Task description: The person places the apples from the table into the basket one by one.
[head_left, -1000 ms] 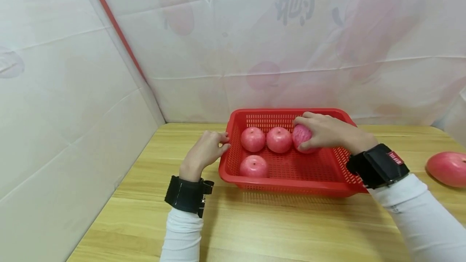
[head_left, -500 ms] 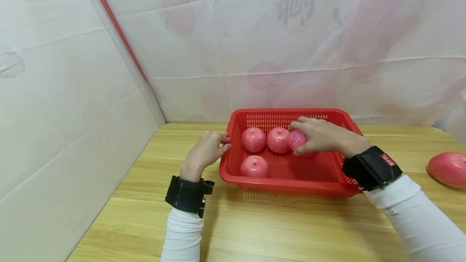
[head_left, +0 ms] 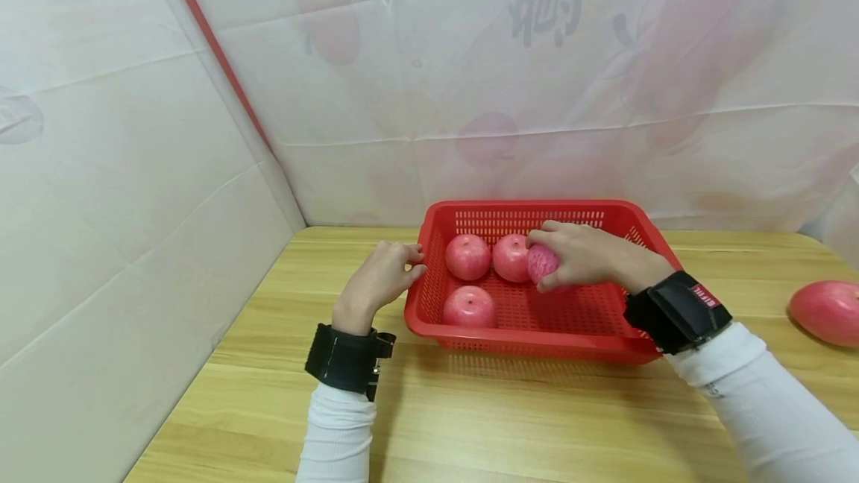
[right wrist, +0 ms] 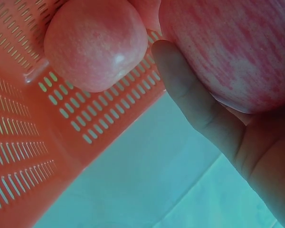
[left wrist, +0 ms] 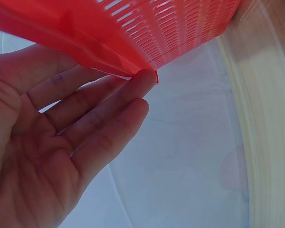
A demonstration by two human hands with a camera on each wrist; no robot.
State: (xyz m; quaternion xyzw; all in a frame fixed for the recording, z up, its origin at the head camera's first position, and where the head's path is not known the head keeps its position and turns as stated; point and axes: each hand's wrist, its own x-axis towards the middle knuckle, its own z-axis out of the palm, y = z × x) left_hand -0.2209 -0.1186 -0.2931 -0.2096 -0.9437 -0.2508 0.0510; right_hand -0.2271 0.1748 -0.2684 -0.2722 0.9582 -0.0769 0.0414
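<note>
In the head view my right hand (head_left: 580, 256) grips a streaked pink-red apple (head_left: 542, 263) low inside a red plastic basket (head_left: 537, 340). That apple is right beside a smoother apple (head_left: 511, 258) in the back row. The right wrist view shows the thumb pressed along the side of the streaked apple (right wrist: 232, 52), with another apple (right wrist: 95, 45) nearby. My left hand (head_left: 377, 285) is at the basket's left rim. Its fingers look fairly straight in the left wrist view and touch the underside of the rim (left wrist: 80, 52).
Two more apples sit in the basket's left part, one at the back (head_left: 467, 257) and one at the front (head_left: 470, 308). A reddish oval fruit (head_left: 828, 311) lies on the wooden table (head_left: 510, 423) at the right. Pale printed sheeting (head_left: 416, 95) stands behind.
My right hand has moved left and slightly toward me inside the basket, bringing the streaked apple closer to the middle apple. My left hand has stayed at the rim.
</note>
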